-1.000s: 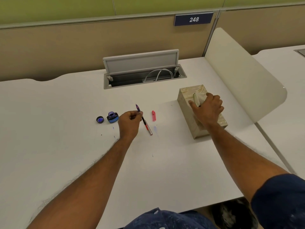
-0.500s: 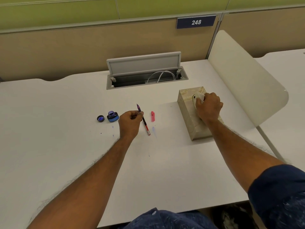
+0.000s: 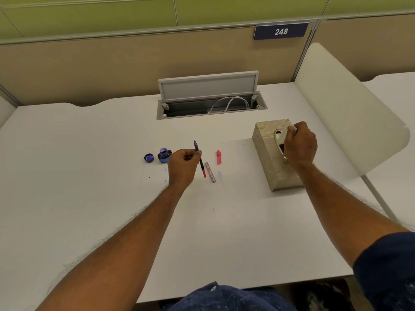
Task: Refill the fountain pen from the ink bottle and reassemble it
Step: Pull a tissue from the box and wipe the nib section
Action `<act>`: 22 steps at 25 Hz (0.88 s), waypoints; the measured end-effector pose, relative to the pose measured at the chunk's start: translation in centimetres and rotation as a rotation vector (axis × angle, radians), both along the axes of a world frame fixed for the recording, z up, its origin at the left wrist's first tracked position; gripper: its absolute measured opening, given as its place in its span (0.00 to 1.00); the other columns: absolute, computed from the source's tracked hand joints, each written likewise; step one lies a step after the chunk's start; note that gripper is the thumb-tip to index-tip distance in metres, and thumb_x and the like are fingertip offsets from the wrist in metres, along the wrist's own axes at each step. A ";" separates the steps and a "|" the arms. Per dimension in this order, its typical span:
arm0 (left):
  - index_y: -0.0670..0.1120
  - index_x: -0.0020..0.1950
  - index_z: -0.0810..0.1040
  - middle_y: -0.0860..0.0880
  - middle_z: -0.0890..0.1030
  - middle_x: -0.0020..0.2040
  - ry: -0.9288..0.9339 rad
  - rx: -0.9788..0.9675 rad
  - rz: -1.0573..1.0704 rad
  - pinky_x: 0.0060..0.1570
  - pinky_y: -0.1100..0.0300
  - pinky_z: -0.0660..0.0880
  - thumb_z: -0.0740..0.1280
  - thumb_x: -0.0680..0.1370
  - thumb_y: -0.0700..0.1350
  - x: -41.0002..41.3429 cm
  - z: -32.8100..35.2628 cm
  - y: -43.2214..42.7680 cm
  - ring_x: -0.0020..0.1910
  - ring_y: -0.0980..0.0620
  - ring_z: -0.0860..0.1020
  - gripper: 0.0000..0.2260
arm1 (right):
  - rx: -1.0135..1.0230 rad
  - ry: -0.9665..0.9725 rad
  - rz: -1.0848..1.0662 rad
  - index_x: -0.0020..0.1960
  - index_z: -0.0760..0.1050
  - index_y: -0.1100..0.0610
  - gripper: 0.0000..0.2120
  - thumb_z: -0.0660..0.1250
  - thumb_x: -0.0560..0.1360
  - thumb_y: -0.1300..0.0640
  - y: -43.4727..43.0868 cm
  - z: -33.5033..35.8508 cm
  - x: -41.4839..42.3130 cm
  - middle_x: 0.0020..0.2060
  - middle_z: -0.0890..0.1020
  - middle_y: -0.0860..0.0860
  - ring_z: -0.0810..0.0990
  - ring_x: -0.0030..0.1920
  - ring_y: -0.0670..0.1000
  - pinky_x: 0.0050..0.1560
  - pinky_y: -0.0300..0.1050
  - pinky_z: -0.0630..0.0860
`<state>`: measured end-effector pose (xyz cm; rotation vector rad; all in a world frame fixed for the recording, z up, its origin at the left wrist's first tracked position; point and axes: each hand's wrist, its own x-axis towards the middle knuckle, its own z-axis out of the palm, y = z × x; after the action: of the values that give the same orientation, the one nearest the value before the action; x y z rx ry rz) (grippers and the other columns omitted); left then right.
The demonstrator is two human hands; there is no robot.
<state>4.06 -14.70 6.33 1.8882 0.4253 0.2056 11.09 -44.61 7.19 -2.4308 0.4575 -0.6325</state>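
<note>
My left hand (image 3: 183, 166) grips the thin inner part of the fountain pen (image 3: 200, 160), nib pointing away from me, its red end toward me. The pen's silvery barrel (image 3: 210, 172) lies on the desk just right of it, and a red cap (image 3: 218, 156) lies further right. The open blue ink bottle (image 3: 164, 155) stands left of my left hand, with its lid (image 3: 149, 157) beside it. My right hand (image 3: 299, 144) sits on top of the beige tissue box (image 3: 268, 158), fingers pinching a white tissue (image 3: 292, 129) at the opening.
Small blue ink spots (image 3: 165, 170) mark the white desk (image 3: 89, 198) near the bottle. An open cable hatch (image 3: 211, 95) sits at the back. A curved cream divider (image 3: 350, 108) rises right of the tissue box.
My right hand has closed on a tissue and lifted it slightly from the box opening. My left hand has raised the pen part, so the barrel on the desk now shows.
</note>
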 end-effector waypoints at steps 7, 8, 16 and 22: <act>0.40 0.54 0.82 0.45 0.85 0.46 0.002 0.002 -0.039 0.47 0.64 0.78 0.71 0.75 0.47 0.4 0.0 1.1 0.45 0.49 0.83 0.12 | 0.277 -0.230 0.070 0.53 0.72 0.63 0.12 0.59 0.80 0.54 2.1 2.7 -0.4 0.43 0.81 0.58 0.78 0.41 0.55 0.36 0.45 0.71; 0.40 0.54 0.82 0.45 0.85 0.46 0.003 0.006 -0.044 0.48 0.62 0.78 0.71 0.75 0.47 0.4 0.2 1.2 0.45 0.49 0.83 0.12 | 0.377 -0.246 0.109 0.54 0.72 0.63 0.12 0.60 0.79 0.54 3.0 2.9 -0.4 0.43 0.80 0.57 0.79 0.41 0.54 0.36 0.45 0.76; 0.40 0.54 0.82 0.45 0.84 0.47 -0.049 -0.011 -0.121 0.49 0.60 0.79 0.70 0.76 0.46 -0.1 2.0 3.3 0.46 0.49 0.83 0.12 | 0.897 -0.080 0.254 0.59 0.73 0.62 0.10 0.61 0.81 0.59 13.3 1.1 -2.8 0.49 0.79 0.52 0.80 0.48 0.47 0.38 0.38 0.81; 0.40 0.56 0.82 0.48 0.83 0.45 -0.079 -0.014 -0.163 0.46 0.68 0.77 0.71 0.75 0.45 -1.1 2.5 4.9 0.43 0.52 0.82 0.12 | 0.874 0.035 0.349 0.60 0.70 0.58 0.09 0.60 0.81 0.56 21.0 0.3 -4.9 0.57 0.77 0.53 0.79 0.56 0.52 0.46 0.37 0.82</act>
<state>2.99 -9.77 8.80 1.8834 0.2178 0.1673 6.16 -23.56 7.46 -1.6227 0.2339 -0.1683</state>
